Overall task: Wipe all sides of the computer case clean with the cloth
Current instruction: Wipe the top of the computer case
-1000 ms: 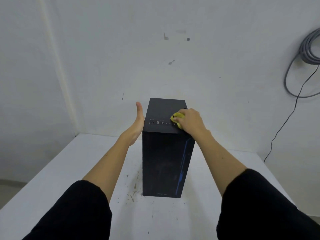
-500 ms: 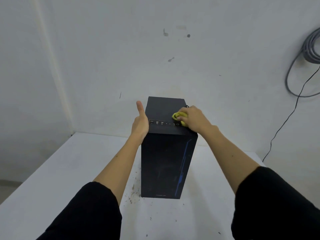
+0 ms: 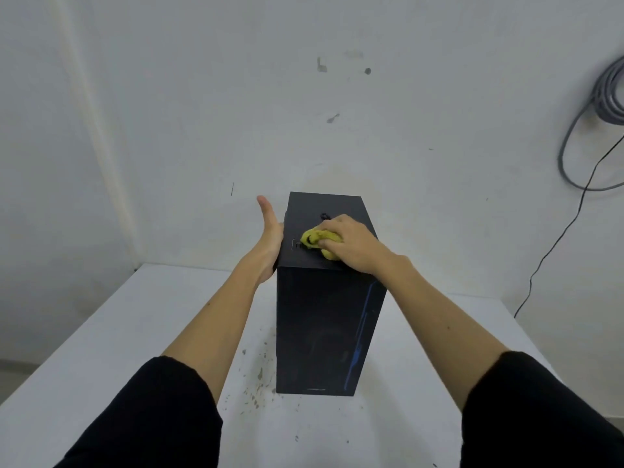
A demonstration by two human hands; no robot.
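Observation:
A tall black computer case (image 3: 324,332) stands upright on a white table (image 3: 135,332), with a thin blue stripe down its front right. My right hand (image 3: 354,246) grips a bunched yellow cloth (image 3: 315,241) and presses it onto the front part of the case's top, over the row of ports. My left hand (image 3: 270,238) lies flat against the upper left side of the case, thumb pointing up, fingers hidden behind the edge.
The table stands in a corner of white walls. Dark specks (image 3: 258,376) stain the tabletop at the case's front left foot. Grey coiled cable (image 3: 604,106) and a black cord (image 3: 557,244) hang on the right wall.
My right hand has slid the cloth leftwards along the front of the case's top, covering the ports. My left hand has pressed closer against the case's side.

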